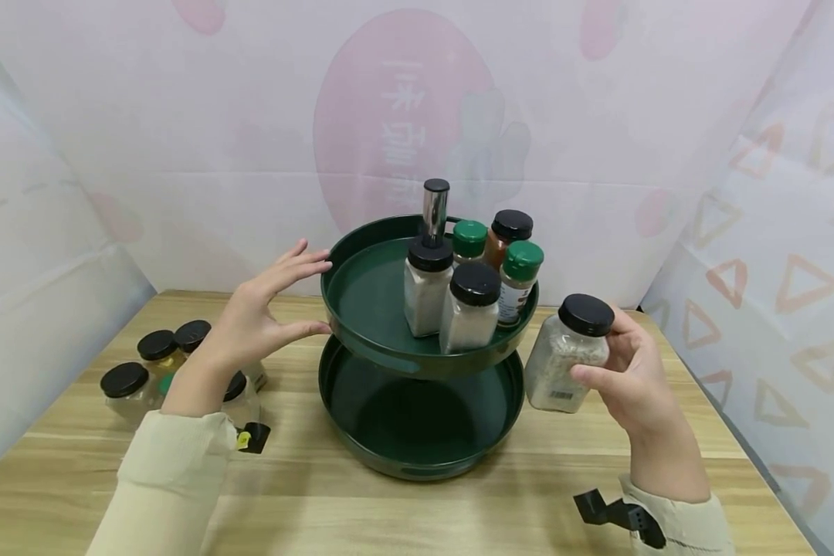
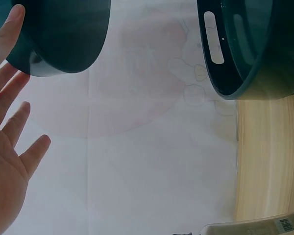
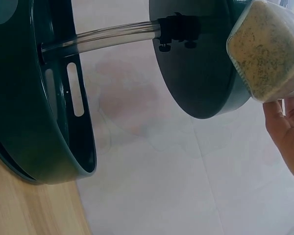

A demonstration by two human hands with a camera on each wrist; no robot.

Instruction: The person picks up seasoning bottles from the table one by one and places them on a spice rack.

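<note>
A dark green two-tier rack stands on the table, its upper tray carried on a metal post above the lower tray. At the left rim of the upper tray is my left hand, thumb and fingers spread along its side. My right hand grips a clear spice jar with a black lid, just right of the upper tray. Pale flaky contents fill the jar; its base faces the right wrist view. Several jars share the upper tray's right half, including a black-lidded jar of white powder and a green-lidded bottle.
More jars with black lids, such as a squat one, cluster on the wooden table at the left, partly behind my left forearm. A printed white cloth hangs behind the table and along both sides.
</note>
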